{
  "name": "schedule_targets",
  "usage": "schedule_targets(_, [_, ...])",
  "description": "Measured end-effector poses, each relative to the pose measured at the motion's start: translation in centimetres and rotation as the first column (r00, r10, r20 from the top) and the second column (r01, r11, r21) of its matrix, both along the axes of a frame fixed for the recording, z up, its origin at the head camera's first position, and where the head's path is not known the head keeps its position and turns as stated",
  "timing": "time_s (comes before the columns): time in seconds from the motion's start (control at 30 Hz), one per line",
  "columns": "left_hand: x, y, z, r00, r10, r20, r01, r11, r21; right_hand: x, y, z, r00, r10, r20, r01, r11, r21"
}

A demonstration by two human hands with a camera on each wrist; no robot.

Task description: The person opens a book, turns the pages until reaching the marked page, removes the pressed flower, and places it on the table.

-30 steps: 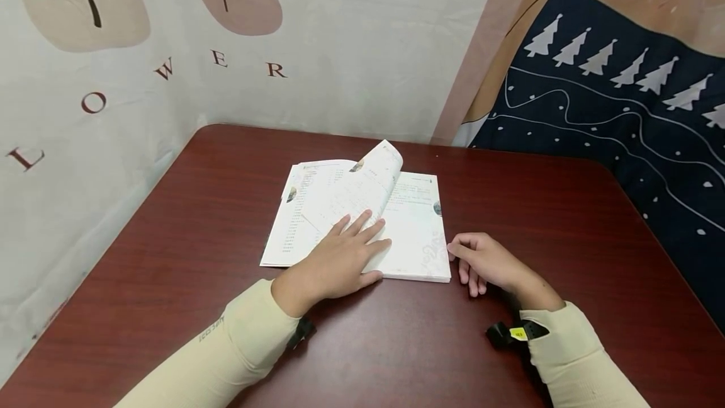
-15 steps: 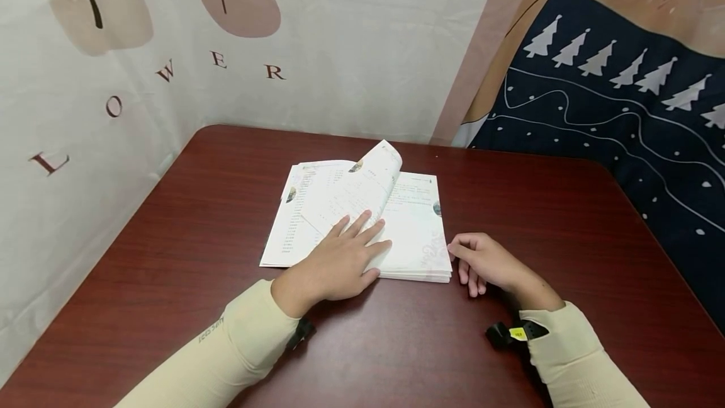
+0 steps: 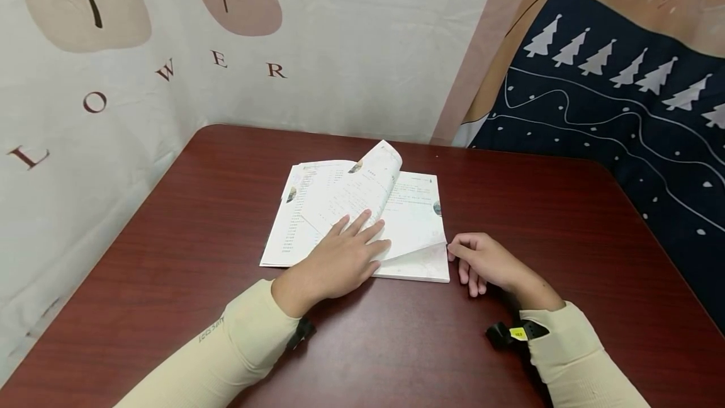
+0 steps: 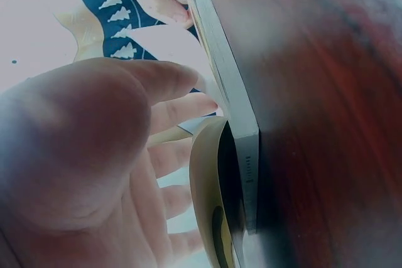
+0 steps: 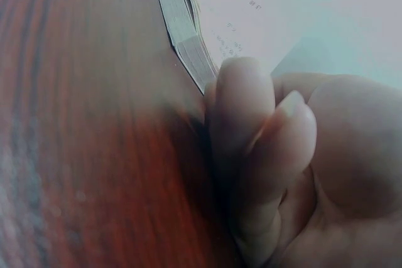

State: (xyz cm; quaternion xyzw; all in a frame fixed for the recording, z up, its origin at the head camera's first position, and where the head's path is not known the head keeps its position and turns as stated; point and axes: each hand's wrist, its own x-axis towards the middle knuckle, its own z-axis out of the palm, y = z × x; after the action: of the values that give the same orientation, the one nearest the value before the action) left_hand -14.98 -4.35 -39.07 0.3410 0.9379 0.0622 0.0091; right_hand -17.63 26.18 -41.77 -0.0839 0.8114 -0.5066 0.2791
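An open book (image 3: 408, 222) with white printed pages lies on the dark red table. My left hand (image 3: 334, 257) rests flat across its inner margin, fingers spread. Beneath those fingers, one loosely bent leaf (image 3: 370, 172) curls up at its top. At the book's right edge my right hand (image 3: 484, 260) has its fingers curled, with thumb and forefinger pinching the edge of a page (image 3: 416, 241). That page's lower part is raised, baring the leaf under it. In the right wrist view, curled fingertips (image 5: 242, 92) hide the pinch. The left wrist view shows the book's spine end (image 4: 245, 161).
The table (image 3: 226, 187) extends around the book on all sides. Behind it hangs a pale cloth (image 3: 362, 49) with printed letters. A dark blue cloth (image 3: 617, 106) with white trees hangs at the right. Both wrists wear black straps under cream sleeves.
The lower edges of the right-hand pages first fanned apart slightly, then the top page's lower corner rose. My left thumb drew in toward the fingers. My right hand stayed almost still.
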Motion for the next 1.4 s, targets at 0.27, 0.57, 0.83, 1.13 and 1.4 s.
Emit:
schedule_targets(0.27, [-0.02,0.13,0.15,0.999,0.007,-0.038,-0.007,1.000,0.009,0.01,0.05,-0.02,1.000,0.011,-0.003,-0.011,1.000,-0.015])
schedule_targets(0.57, [-0.23,0.33,0.11,0.994,0.038,-0.103,-0.035,0.999,0.031,-0.09,-0.04,-0.25,1.000,-0.002,-0.027,0.003,0.999,0.043])
schedule_targets(0.83, [-0.35,0.33,0.02,0.977,0.057,-0.207,-0.041,0.996,0.081,-0.11,0.01,-0.48,1.000,0.003,-0.030,-0.001,0.998,0.055])
schedule_targets(1.13, [-0.67,0.31,-0.01,0.960,0.033,-0.277,-0.003,0.994,0.110,-0.08,-0.09,-0.41,1.000,0.001,-0.026,0.000,0.998,0.059])
schedule_targets(1.4, [-0.79,0.14,0.09,0.959,-0.094,-0.268,0.118,0.990,0.077,-0.07,-0.15,-0.27,1.000,-0.001,-0.023,0.002,0.999,0.052])
